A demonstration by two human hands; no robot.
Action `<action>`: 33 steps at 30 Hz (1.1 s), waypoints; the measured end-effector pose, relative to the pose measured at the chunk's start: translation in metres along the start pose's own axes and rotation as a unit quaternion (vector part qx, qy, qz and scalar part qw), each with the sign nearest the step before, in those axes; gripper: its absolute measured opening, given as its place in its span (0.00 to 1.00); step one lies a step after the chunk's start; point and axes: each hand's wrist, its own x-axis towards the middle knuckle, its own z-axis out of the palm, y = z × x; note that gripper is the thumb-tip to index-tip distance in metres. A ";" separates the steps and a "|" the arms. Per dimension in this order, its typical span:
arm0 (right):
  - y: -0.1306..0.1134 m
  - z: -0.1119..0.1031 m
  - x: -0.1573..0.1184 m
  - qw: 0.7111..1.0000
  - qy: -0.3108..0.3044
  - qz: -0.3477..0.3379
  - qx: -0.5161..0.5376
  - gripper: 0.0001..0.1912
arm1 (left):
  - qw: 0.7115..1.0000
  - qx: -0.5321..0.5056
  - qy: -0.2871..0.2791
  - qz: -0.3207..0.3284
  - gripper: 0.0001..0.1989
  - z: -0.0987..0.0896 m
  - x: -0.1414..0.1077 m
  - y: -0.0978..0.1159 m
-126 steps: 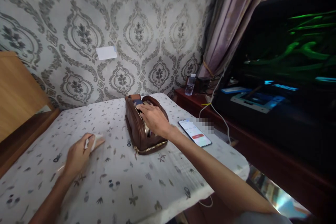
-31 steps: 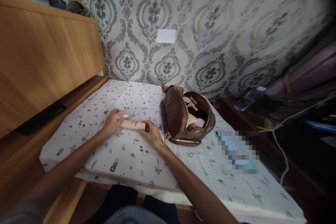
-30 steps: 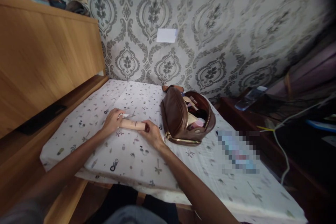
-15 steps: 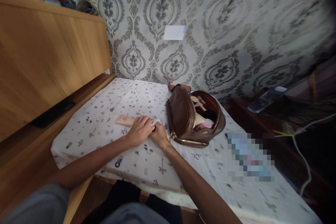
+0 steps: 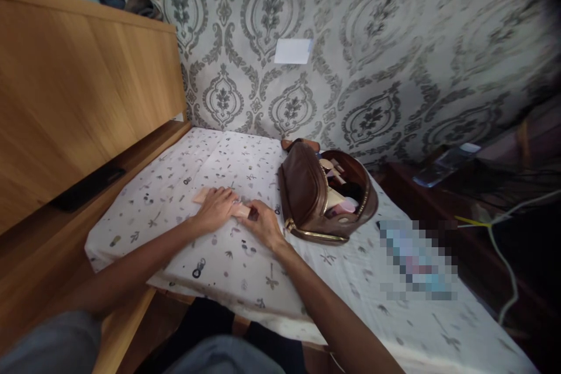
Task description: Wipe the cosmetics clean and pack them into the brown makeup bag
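A pale peach tube lies on the white patterned cloth, partly covered by my left hand, whose fingers are closed over it. Just right of it, my right hand pinches a small peach piece at its right end. Whether this piece is joined to the tube is hidden under my left fingers. To the right of both hands, an open brown bag holds several cosmetic items, among them a pink-capped one.
Wooden drawers or a cabinet stand at the left. A patterned wall rises behind the cloth. A blurred flat object lies at the right, near a dark side surface with cables.
My left hand has moved left along the tube. My right hand has shifted slightly, and a peach piece now shows between the hands.
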 end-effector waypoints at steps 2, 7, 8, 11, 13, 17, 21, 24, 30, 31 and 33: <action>0.001 0.000 0.000 1.000 -0.001 0.002 -0.020 0.10 | 1.000 -0.004 0.001 -0.012 0.14 -0.001 -0.002 -0.014; 0.000 0.001 0.001 0.999 -0.008 0.006 -0.032 0.10 | 0.999 -0.022 0.004 -0.023 0.15 -0.005 -0.005 -0.043; 0.000 0.001 0.000 1.000 -0.010 0.006 -0.029 0.10 | 0.999 -0.026 0.005 -0.022 0.16 -0.006 -0.005 -0.046; 0.002 0.001 0.000 1.000 -0.012 0.004 -0.017 0.10 | 0.999 -0.032 0.010 -0.027 0.16 -0.006 -0.003 -0.052; 0.003 0.001 0.000 1.000 -0.008 -0.005 -0.005 0.12 | 0.999 -0.030 0.016 -0.040 0.17 -0.006 0.000 -0.056; 0.006 0.002 -0.001 1.000 -0.003 -0.022 0.007 0.18 | 0.997 -0.007 0.022 -0.078 0.20 -0.008 0.007 -0.065; 0.006 0.002 -0.001 1.000 -0.007 -0.011 0.001 0.17 | 0.991 0.032 0.021 -0.132 0.21 -0.014 0.009 -0.074; 0.005 0.002 -0.001 1.000 -0.007 -0.009 -0.005 0.17 | 0.982 0.055 0.011 -0.181 0.21 -0.018 0.006 -0.079; 0.001 0.001 -0.002 1.000 0.003 -0.026 -0.001 0.16 | 0.981 0.058 -0.019 -0.183 0.17 -0.026 0.003 -0.067; 0.000 0.000 -0.003 1.000 0.001 -0.028 -0.003 0.15 | 0.983 0.056 -0.023 -0.171 0.17 -0.026 0.003 -0.063; -0.002 -0.002 -0.004 0.999 -0.003 -0.031 -0.010 0.14 | 0.988 0.053 -0.020 -0.146 0.19 -0.025 0.001 -0.055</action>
